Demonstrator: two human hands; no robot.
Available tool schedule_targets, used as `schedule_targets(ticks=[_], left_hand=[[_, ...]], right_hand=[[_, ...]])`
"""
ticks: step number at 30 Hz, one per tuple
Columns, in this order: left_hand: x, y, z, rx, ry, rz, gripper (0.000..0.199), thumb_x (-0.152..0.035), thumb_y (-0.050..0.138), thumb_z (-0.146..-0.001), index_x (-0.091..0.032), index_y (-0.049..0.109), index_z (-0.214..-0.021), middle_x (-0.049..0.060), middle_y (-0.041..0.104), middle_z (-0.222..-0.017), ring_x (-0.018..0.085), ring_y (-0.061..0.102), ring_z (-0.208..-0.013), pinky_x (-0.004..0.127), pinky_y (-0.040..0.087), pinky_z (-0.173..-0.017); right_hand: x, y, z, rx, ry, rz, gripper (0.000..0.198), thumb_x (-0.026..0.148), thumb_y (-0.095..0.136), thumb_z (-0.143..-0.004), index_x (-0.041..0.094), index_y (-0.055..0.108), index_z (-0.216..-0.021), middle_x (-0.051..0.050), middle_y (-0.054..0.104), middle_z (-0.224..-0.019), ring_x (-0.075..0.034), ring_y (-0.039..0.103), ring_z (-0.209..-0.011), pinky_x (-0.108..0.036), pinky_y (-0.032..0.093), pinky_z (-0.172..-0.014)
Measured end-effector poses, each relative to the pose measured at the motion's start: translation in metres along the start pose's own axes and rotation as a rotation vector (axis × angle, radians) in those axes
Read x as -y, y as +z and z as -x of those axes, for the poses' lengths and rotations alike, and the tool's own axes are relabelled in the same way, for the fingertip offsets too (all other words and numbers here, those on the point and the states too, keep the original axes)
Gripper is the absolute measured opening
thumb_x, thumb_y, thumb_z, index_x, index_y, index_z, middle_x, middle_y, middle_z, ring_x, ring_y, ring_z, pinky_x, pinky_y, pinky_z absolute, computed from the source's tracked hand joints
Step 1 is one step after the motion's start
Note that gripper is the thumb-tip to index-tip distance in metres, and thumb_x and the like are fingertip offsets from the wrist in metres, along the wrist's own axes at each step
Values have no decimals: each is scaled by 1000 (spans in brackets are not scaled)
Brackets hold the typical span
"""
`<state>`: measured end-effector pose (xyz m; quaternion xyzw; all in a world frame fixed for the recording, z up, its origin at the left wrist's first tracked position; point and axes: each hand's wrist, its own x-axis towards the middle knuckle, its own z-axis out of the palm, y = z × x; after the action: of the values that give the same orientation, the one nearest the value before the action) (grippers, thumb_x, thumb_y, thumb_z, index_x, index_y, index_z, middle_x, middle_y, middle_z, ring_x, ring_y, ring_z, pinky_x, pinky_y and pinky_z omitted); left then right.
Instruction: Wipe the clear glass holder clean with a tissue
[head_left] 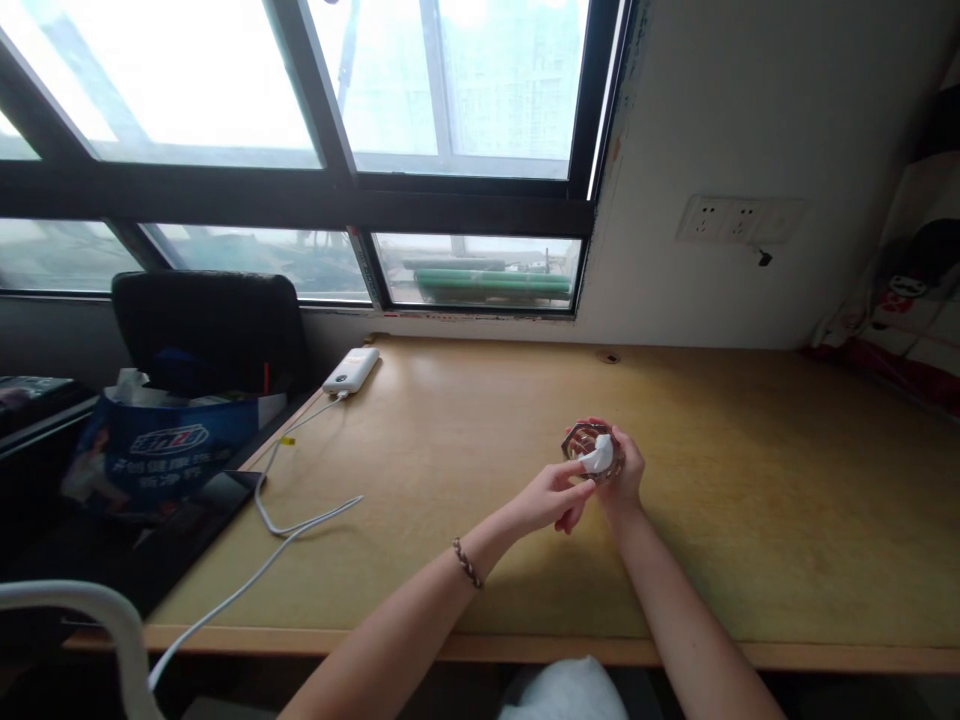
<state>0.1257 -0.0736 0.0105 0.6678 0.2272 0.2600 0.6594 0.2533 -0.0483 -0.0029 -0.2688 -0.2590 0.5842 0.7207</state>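
Where the two forearms meet above the middle of the wooden surface (465,440), a small faceted glass (589,445) is held just off the wood. The right hand (626,470) is wrapped around the glass from the far right side, its fingers curled closed on the wall. The left hand (551,500) is half closed, with thumb and fingertips pinched on a small white tissue (598,458) that is pressed into the mouth of the glass. A beaded bracelet (467,563) is worn on the left wrist. The glass looks clear and angular, with brownish glints along its rim; the tissue is soft and crumpled. The surface is smooth, pale yellow and matte, with a rounded front edge. To the left, a thin white cable (300,525) is looped across the wood and is plugged into a white rounded power bank (351,370) near the back corner. Beyond the left edge, a blue printed bag (169,445) and a black chair back (206,325) can be seen below the dark-framed window (337,195)
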Motion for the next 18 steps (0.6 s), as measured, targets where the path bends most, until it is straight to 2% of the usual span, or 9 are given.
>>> schedule_targets(ticks=[3,6,9,12,14,16,18], left_hand=[[0,-10,0,-159,45,-403,45,-49,31,-82,-14,52,-97,-5,40,-43,6,37,-38,17,29,-42],[-3,-22,4,-273,121,-942,43,-49,28,-82,-18,57,-83,0,51,-54,10,46,-50,20,31,-50],[-7,-28,7,-323,189,-1300,43,-51,28,-81,-21,58,-91,5,57,-67,15,52,-63,23,33,-58],[-10,-27,8,-400,197,-1409,47,-53,29,-80,-24,51,-109,8,58,-81,19,52,-73,27,36,-64],[-12,-24,8,-459,207,-1390,48,-52,30,-80,-26,44,-118,10,56,-99,20,51,-83,31,37,-71],[-14,-22,8,-503,234,-1346,46,-49,32,-80,-28,41,-120,10,45,-120,23,46,-98,35,36,-80],[-15,-20,7,-500,271,-1295,44,-46,33,-81,-28,40,-121,7,33,-132,24,36,-112,39,30,-90]], right_hand=[[0,0,-1,-19,72,-74,25,33,45,-72,17,63,-78,-5,67,-75,-21,62,-72,-37,48,-67],[-1,1,0,-14,118,-80,24,32,46,-71,16,63,-77,-6,67,-75,-22,62,-72,-37,47,-69],[-3,2,-1,-16,120,-69,24,31,45,-71,15,64,-76,-6,67,-74,-21,62,-72,-35,47,-68],[-5,1,-3,-33,119,-25,26,32,45,-71,16,64,-76,-5,67,-73,-20,61,-71,-33,47,-66],[-6,1,-3,-34,98,31,26,33,45,-71,16,64,-76,-5,67,-75,-20,61,-71,-31,47,-65],[-7,2,-3,-30,61,83,25,33,46,-70,16,64,-76,-5,66,-77,-19,60,-73,-30,46,-65],[-8,4,-2,-28,37,103,25,32,47,-70,16,64,-76,-4,66,-79,-19,60,-75,-29,46,-66]])
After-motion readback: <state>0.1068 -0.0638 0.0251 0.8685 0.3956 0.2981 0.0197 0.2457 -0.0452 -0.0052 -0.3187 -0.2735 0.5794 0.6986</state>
